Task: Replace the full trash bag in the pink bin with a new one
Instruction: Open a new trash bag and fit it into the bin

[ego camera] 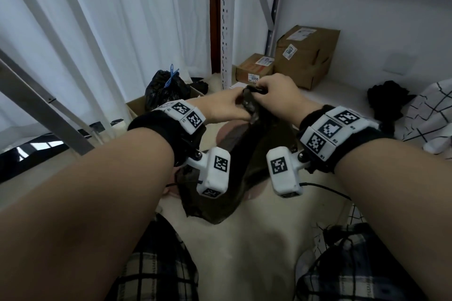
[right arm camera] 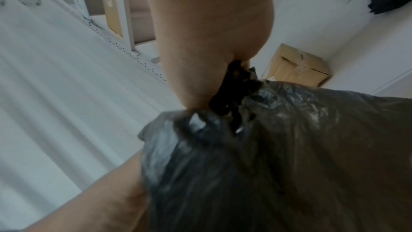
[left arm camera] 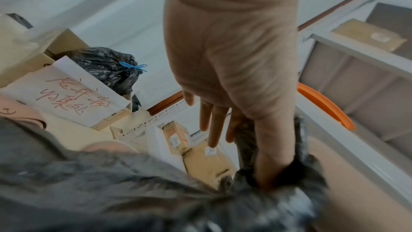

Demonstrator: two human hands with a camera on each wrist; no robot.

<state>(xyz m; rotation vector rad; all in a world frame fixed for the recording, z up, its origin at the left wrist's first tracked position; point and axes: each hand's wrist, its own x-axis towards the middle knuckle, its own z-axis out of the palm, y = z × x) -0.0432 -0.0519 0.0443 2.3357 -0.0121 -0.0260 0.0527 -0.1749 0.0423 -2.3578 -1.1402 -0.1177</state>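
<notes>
A thin dark new trash bag (ego camera: 244, 154) hangs limp between my wrists, its lower end near my lap. My left hand (ego camera: 232, 106) and right hand (ego camera: 269, 89) both pinch its bunched top edge, close together. In the left wrist view my left hand (left arm camera: 223, 59) holds the bag (left arm camera: 111, 191) between thumb and fingers. The right wrist view shows my right hand (right arm camera: 200, 41) gripping the bag's (right arm camera: 289, 147) gathered top. The pink bin (ego camera: 226, 131) shows partly behind the bag. A full black bag (ego camera: 166, 90) tied with a blue strip sits in a cardboard box at the far left.
Two cardboard boxes (ego camera: 305, 56) stand on a low shelf beyond my hands, beside a white slotted upright (ego camera: 226, 32). White curtains (ego camera: 97, 32) hang on the left. Black cloth (ego camera: 389, 98) and checked fabric (ego camera: 430, 115) lie at the right. A metal bar (ego camera: 44, 110) slants at left.
</notes>
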